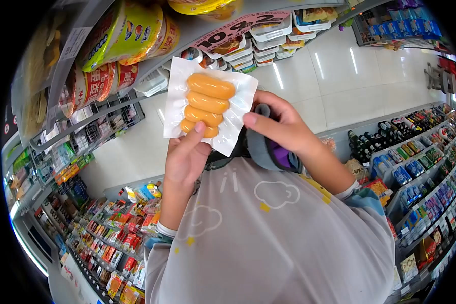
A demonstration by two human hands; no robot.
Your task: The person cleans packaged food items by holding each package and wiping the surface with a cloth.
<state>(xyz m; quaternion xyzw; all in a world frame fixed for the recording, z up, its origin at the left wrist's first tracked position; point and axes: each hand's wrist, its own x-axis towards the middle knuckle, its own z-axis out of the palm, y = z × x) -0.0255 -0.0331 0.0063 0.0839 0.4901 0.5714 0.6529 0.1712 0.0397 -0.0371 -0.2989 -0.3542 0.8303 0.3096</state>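
A clear vacuum-sealed pack of several orange-brown sausages (207, 104) is held up in front of the grey, cloud-patterned garment. My left hand (186, 157) grips its lower left edge, with the thumb over the lowest sausage. At the pack's right edge is my right hand (276, 121), its fingers closed around a grey cloth (261, 144) with a purple lining. Whether the right fingers also touch the pack is hard to tell.
A shelf edge (152, 63) with instant noodle bowls (124, 33) is at the upper left, close to the pack. Stacked trays (263, 43) stand beyond it. Snack racks (121, 233) are at lower left, drink shelves (415, 167) at right, pale tiled floor (309, 86) between.
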